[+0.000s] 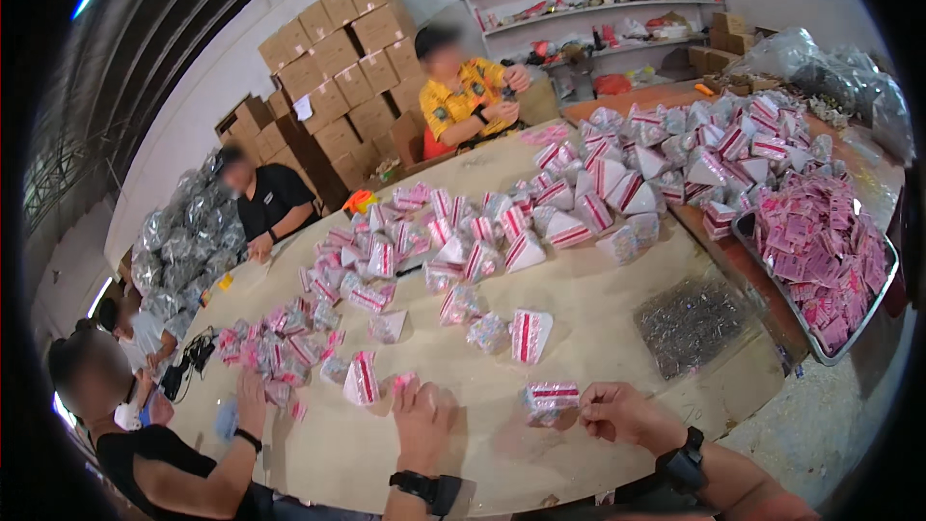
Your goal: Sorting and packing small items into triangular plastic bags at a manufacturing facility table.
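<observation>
My left hand [422, 426] is palm down over the near part of the table, a small pink piece [403, 380] at its fingertips. Its fingers are bent down onto this piece, partly hiding it. To the right, my right hand [622, 413] has thumb and fingers pinched together beside a clear bag [551, 403] of small pale bits with a pink-and-white striped card top. Whatever the pinch holds is too small to make out. Past my left hand stands a bag with a striped card [362, 379], and another striped bag [531, 336] lies farther right.
Heaped striped bags [598, 178] cover the table's far side. A metal tray [819, 352] of pink cards sits at right, near a flat pile of small dark metal pieces [690, 328]. Co-workers sit along the left and far edges; one's hand [252, 403] is near my left.
</observation>
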Demonstrator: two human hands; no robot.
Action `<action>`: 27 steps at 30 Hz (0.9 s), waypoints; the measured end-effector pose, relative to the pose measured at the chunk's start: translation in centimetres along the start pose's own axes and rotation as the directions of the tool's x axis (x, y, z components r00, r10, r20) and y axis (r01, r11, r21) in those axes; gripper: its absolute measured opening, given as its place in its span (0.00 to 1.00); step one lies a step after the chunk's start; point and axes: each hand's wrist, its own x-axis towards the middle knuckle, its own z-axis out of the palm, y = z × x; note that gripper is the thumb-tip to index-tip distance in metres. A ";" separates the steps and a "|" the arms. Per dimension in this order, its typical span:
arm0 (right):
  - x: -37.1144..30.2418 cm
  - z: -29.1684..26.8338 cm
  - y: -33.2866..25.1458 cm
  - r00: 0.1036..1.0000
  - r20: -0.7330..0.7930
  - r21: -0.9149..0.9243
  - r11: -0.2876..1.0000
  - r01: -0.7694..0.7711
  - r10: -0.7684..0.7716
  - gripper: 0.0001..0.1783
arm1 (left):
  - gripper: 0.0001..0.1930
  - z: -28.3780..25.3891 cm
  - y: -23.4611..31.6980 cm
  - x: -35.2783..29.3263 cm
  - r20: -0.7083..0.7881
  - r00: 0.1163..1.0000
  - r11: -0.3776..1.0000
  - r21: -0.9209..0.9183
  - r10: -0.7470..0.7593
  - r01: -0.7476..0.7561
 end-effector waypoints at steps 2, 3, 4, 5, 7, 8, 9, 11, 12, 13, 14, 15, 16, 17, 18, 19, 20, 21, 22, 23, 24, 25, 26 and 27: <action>0.0 -0.5 0.3 0.999 0.006 -0.050 0.998 0.035 -0.035 0.04 | 0.21 -0.6 -1.3 0.2 0.002 1.000 0.942 0.337 0.007 -0.007; 0.0 -0.6 0.6 0.999 0.009 -0.045 0.998 0.033 -0.033 0.04 | 0.21 -0.7 -2.2 0.0 0.001 1.000 0.943 0.330 0.025 -0.024; -0.1 -0.7 0.6 0.999 0.013 -0.040 0.999 0.031 -0.030 0.04 | 0.22 -0.8 -3.2 -0.3 0.047 0.998 0.920 0.392 -0.029 0.008; -0.5 -0.2 0.2 0.999 0.025 -0.069 0.997 0.044 -0.043 0.04 | 0.24 -0.9 -4.1 -0.8 0.087 0.992 0.890 0.454 -0.094 0.044; 0.0 -0.7 0.5 0.999 0.008 -0.060 0.997 0.039 -0.038 0.03 | 0.24 0.2 -6.1 -1.3 0.068 0.989 0.914 0.396 -0.129 0.092; 0.0 -0.8 0.6 1.000 0.019 -0.051 0.998 0.025 -0.024 0.03 | 0.25 0.2 -6.0 -1.2 0.038 0.983 0.921 0.356 -0.180 0.155; -0.3 -0.5 0.1 1.000 0.010 -0.091 0.996 0.016 -0.015 0.03 | 0.26 0.0 -5.8 -1.4 0.056 0.962 0.903 0.364 -0.265 0.228; -0.3 -0.4 0.0 1.000 0.015 -0.080 0.997 0.002 -0.001 0.03 | 0.26 -0.1 -5.5 -1.4 0.030 0.967 0.925 0.299 -0.254 0.234; -0.3 -0.4 0.0 1.000 0.025 -0.071 0.997 -0.017 0.019 0.03 | 0.25 -0.3 -5.3 -1.5 0.001 0.968 0.941 0.236 -0.250 0.243; -0.2 -0.4 0.1 1.000 0.023 -0.070 0.997 -0.016 0.018 0.03 | 0.25 -0.3 -5.0 -1.6 0.003 0.969 0.942 0.235 -0.249 0.241; 0.0 -0.5 0.2 0.999 0.039 -0.058 0.998 0.000 0.002 0.03 | 0.24 -0.2 -4.5 -1.5 0.001 0.976 0.950 0.231 -0.217 0.211; 0.1 -0.5 0.2 0.998 0.055 -0.047 0.999 0.016 -0.013 0.02 | 0.24 0.0 -3.8 -1.5 -0.001 0.982 0.957 0.226 -0.186 0.182; 0.0 -0.6 0.2 0.999 0.052 -0.045 0.999 0.017 -0.014 0.02 | 0.24 0.1 -3.1 -1.6 0.002 0.983 0.958 0.224 -0.185 0.180; 0.1 -0.5 0.1 0.998 0.058 -0.057 0.998 0.015 -0.011 0.02 | 0.22 0.2 -2.2 -1.6 0.019 0.991 0.972 0.200 -0.131 0.125; 0.0 -0.5 0.0 0.998 0.065 -0.069 0.998 0.012 -0.008 0.02 | 0.20 0.3 -1.4 -1.7 0.035 0.996 0.982 0.175 -0.078 0.070; 0.0 -0.4 0.0 0.998 0.064 -0.070 0.998 0.011 -0.007 0.02 | 0.20 0.5 -0.7 -1.7 0.035 0.996 0.982 0.174 -0.078 0.071; 0.0 -0.3 -0.1 0.999 0.047 -0.067 0.998 0.002 0.001 0.02 | 0.20 0.7 -0.1 -1.7 0.069 0.995 0.994 0.090 -0.072 0.066; 0.0 -0.2 -0.2 0.999 0.030 -0.064 0.998 -0.007 0.009 0.02 | 0.19 0.9 0.5 -1.7 0.102 0.993 0.998 0.005 -0.064 0.064; -0.1 -0.2 -0.1 1.000 0.028 -0.064 0.998 -0.006 0.008 0.02 | 0.19 1.3 1.0 -1.9 0.103 0.993 0.998 0.003 -0.062 0.062; 0.0 -0.2 0.0 0.999 0.032 -0.060 0.998 0.002 0.000 0.02 | 0.19 1.6 1.4 -2.1 0.115 0.993 0.999 -0.015 -0.031 0.033; 0.0 -0.3 0.0 0.999 0.035 -0.056 0.998 0.010 -0.008 0.02 | 0.18 1.9 2.0 -2.3 0.127 0.992 0.999 -0.034 0.001 0.004; 0.0 -0.4 0.0 0.999 0.034 -0.056 0.998 0.011 -0.009 0.02 | 0.19 2.2 2.6 -2.5 0.139 0.990 0.998 -0.056 0.006 0.002; 0.0 -0.5 0.0 1.000 0.029 -0.084 0.996 -0.009 0.011 0.02 | 0.19 2.5 3.0 -2.8 0.139 0.990 0.998 -0.056 0.005 0.003; 0.1 -0.5 -0.1 0.999 0.025 -0.111 0.993 -0.029 0.032 0.02 | 0.15 2.8 3.3 -3.2 0.088 0.994 0.997 0.017 0.067 -0.069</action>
